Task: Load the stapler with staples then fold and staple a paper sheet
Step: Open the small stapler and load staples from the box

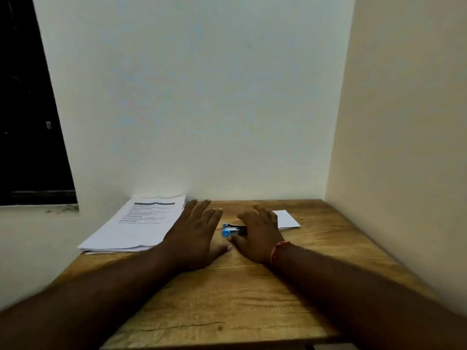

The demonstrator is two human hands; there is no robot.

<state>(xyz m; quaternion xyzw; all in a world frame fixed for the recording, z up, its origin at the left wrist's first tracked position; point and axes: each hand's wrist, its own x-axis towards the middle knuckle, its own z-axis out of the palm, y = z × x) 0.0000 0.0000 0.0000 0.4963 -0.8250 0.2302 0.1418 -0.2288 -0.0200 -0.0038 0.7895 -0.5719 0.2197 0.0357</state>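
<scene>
A small blue and black stapler [233, 230] lies on the wooden table [227, 299] between my two hands. My left hand [194, 236] rests flat on the table just left of it, fingers spread, holding nothing. My right hand [257, 233] lies palm down just right of the stapler, fingers apart; its thumb side touches or nearly touches the stapler's back end. A stack of printed paper sheets [136, 223] sits at the table's left, partly under my left hand's edge. A small white folded paper [288, 219] lies beyond my right hand.
The table stands in a corner, with a white wall behind and a cream wall [404, 147] on the right. A dark window [27, 122] is at the left. The paper stack overhangs the table's left edge.
</scene>
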